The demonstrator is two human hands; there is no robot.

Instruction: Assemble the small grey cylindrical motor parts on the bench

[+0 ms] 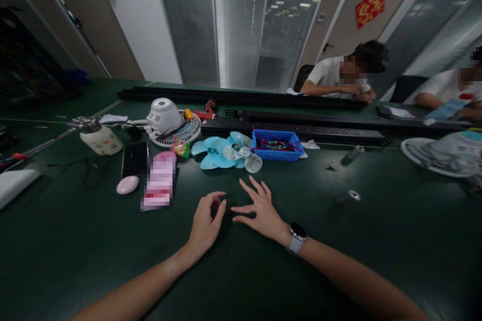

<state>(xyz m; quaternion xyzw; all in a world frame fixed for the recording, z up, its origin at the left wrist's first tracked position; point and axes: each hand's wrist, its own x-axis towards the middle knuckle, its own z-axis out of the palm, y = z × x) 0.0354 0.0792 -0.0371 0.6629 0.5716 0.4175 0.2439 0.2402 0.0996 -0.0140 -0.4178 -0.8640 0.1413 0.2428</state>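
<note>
My left hand (206,218) hovers over or rests on the green tabletop, its fingers loosely curled and a gap between thumb and forefinger. Nothing shows in it. Close beside it, my right hand (262,210), with a watch (297,237) on the wrist, has its fingers spread and holds nothing. Just beyond the hands lie light-blue fan blades (214,153) and some translucent ones (253,163). A blue bin (277,154) with coloured wires stands to the right of the blades. Whether either hand touches the table I cannot tell.
Left are a pink packet (160,180), phone (134,159), pink oval case (127,185) and cream bottle (101,141). Behind stand a white fan part (163,115), red drill (206,111) and black rails (320,133). Metal cylinders (353,195) stand right; two people sit opposite.
</note>
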